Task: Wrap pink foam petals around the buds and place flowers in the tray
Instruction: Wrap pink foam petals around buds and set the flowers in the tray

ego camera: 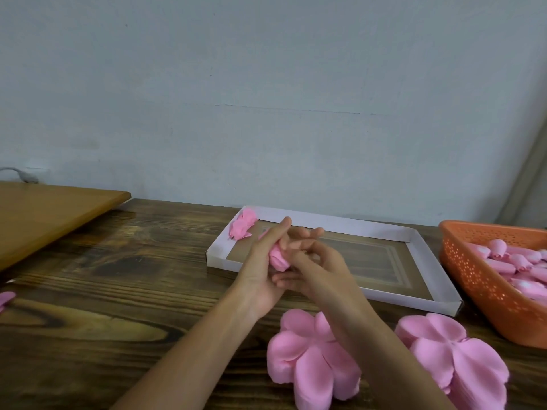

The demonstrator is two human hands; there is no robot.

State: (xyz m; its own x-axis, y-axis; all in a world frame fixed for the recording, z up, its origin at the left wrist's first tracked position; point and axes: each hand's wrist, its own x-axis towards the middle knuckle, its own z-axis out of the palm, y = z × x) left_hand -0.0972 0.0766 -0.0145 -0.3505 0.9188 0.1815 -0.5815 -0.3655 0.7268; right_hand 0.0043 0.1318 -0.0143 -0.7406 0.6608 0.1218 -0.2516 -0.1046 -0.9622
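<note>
My left hand and my right hand meet over the near left edge of the white cardboard tray. Between them sits a pink foam flower, a petal wrapped around a bud. My left hand cups it with fingers stretched forward. My right hand's fingers curl against it from the right. Two finished pink flowers lie in the tray's far left corner. Two stacks of flat pink foam petals lie near me, one under my right forearm and one further right.
An orange perforated basket at the right holds several pink buds. A lighter wooden board lies raised at the far left. A pink foam scrap shows at the left edge. A wall stands behind the dark wooden table.
</note>
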